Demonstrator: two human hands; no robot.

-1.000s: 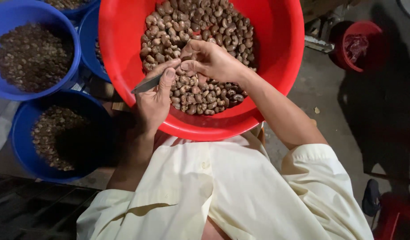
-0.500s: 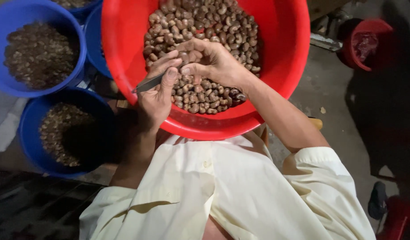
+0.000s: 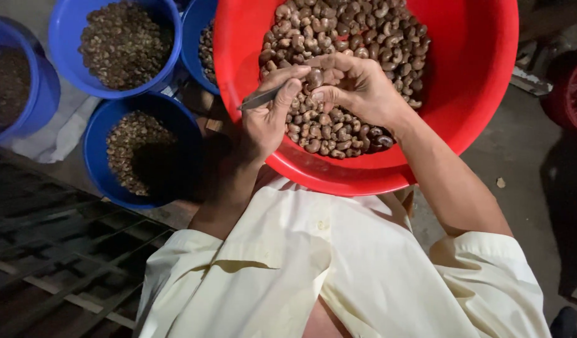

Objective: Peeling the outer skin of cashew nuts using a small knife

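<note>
1. Our red basin rests against our lap, its near rim just beyond the cream shirt.
2. Our left hand grips a thin metal blade over the near rim.
3. Our right hand pinches one nut above the heap of nuts.
4. Blue tubs crowd the basin's left edge.

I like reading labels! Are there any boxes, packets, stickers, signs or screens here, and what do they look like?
None in view: no packets, labels, signs or screens.
Only plain containers show:
Red basin, round, at the top middle, holding brown nuts.
Blue tubs, round, on the left side, holding brown nuts and bits.
</note>
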